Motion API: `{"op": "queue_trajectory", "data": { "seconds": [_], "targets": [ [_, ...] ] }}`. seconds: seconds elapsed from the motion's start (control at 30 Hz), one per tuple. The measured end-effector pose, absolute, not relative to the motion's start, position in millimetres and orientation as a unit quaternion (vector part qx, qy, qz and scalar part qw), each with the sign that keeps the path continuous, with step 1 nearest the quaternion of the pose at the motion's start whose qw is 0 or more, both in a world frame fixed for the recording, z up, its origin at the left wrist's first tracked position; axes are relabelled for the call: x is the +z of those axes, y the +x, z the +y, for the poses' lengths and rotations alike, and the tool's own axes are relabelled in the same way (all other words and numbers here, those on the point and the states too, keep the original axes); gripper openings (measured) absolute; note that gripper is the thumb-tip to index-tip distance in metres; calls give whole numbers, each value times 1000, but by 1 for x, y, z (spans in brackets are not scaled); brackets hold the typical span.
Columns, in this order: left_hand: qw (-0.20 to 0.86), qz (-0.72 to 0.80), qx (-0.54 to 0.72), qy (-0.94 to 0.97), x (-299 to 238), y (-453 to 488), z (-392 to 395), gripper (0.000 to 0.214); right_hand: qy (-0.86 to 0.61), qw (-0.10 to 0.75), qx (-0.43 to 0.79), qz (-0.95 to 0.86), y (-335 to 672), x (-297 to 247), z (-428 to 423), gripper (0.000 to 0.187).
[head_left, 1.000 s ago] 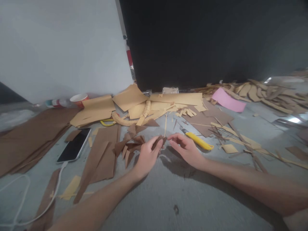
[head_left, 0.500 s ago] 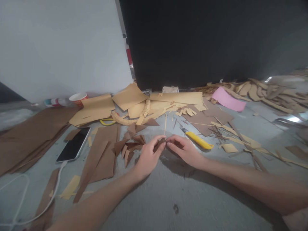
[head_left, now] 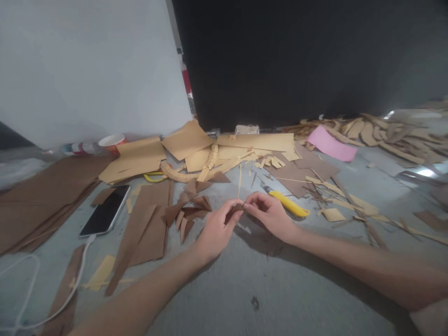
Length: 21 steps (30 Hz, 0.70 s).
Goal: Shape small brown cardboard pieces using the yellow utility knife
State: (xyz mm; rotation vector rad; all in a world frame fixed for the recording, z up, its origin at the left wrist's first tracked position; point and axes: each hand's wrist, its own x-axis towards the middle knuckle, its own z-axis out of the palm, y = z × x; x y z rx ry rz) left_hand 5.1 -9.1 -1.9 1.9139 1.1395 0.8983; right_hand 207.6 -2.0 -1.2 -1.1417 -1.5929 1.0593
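Observation:
Between thumb and fingers, my left hand [head_left: 221, 228] pinches a small dark brown piece [head_left: 238, 207], which looks like the brown sheet material lying about. My right hand [head_left: 271, 215] meets it from the other side, thumb and forefinger closed at the piece's right edge. Fingers cover most of the piece, so its shape is hard to make out. Left of my left hand lie several pointed brown offcuts [head_left: 187, 217]. Just beyond my right hand rests a yellow utility knife [head_left: 289, 203], its blade end pointing away to the left.
A phone [head_left: 105, 212] with a white cable lies at left beside brown sheets [head_left: 150, 233]. Tan sheets [head_left: 136, 161], a curved tan ribbed strip [head_left: 182, 175] and a paper cup [head_left: 112, 143] stand farther back. A pink sheet [head_left: 331, 143] and scrap strips [head_left: 364, 205] lie right.
My right hand's fingertips have lifted slightly and shifted a little right at the brown piece, showing more of it. My left hand keeps its pinch nearly in place.

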Motion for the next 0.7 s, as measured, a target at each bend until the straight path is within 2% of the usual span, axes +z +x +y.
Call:
{"op": "queue_trajectory", "data": {
  "seconds": [0.37,0.53,0.7],
  "targets": [
    [352,452,345,744,-3,4,-9,27,-482,480,369,-633,207,-6,-5,28],
    [354,452,348,741,-2,5,-9,28,-473,465,346,-663,208,-6,-5,18],
    [352,454,352,738,-1,5,-9,29,-474,457,328,-678,208,-6,-5,19]
  ]
}}
